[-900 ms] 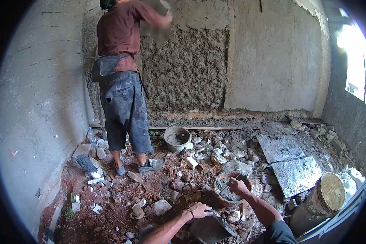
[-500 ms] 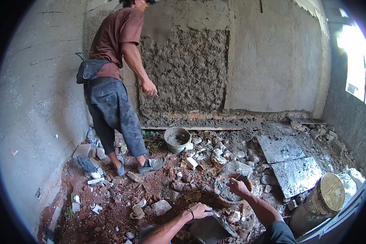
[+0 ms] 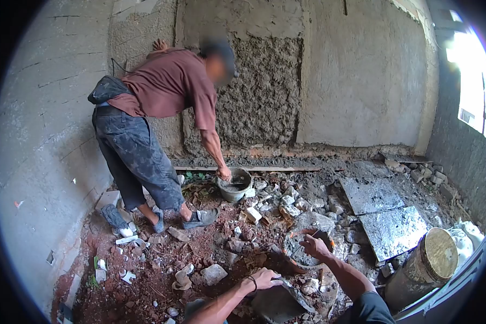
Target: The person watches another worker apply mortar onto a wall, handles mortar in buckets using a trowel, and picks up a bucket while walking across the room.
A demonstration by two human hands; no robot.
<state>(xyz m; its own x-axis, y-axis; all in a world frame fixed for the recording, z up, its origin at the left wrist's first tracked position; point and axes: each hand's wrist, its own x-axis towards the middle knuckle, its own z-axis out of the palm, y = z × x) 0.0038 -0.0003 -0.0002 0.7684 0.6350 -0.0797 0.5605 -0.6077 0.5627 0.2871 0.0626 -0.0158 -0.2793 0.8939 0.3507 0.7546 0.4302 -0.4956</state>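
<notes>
My left hand (image 3: 265, 279), with a dark band at the wrist, is closed on the upper edge of a grey, mortar-stained board (image 3: 278, 303) at the bottom centre. My right hand (image 3: 315, 248) reaches over an orange-rimmed tub (image 3: 292, 261) of grey mortar, its fingers closed; what they hold, if anything, is too small to make out. The tub stands just beyond the board, among rubble.
A co-worker (image 3: 167, 86) bends at the left, one hand at a light bucket (image 3: 235, 193), the other on the wall. Two grey sheets (image 3: 394, 232) lie at the right, near a tall, dirty bucket (image 3: 424, 270). Stones (image 3: 215, 275) litter the ground.
The co-worker has turned from the wall, bent down and lowered one hand to the light bucket, the other now against the wall. My hands have barely moved.
</notes>
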